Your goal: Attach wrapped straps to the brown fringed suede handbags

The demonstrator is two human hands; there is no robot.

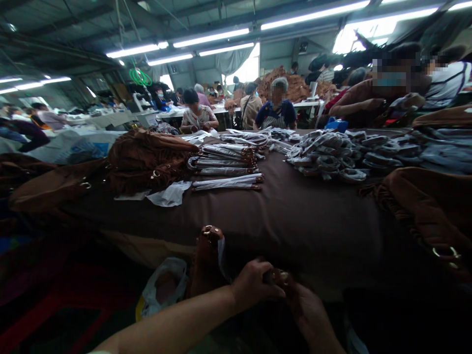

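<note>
A brown suede bag (201, 260) hangs in my lap area at the table's front edge. At its upper corner a brown leather strap end is joined by a gold metal ring (207, 233), and the strap (221, 253) below is wrapped in pale film. My left hand (254, 285) is closed round a brown leather strap end (276, 276) with metal fittings. From the other side my right hand (308, 305) pinches the same piece, the two hands nearly touching. Shadow hides most of the right fingers and the lower bag.
Film-wrapped straps (226, 183) lie stacked on the brown-covered table (302, 211), beside a pile of brown bags (147, 157). Coiled wrapped straps (328, 152) lie at the back right, another brown bag (431, 206) at right. A plastic bag (165, 285) sits below. Several people work across the table.
</note>
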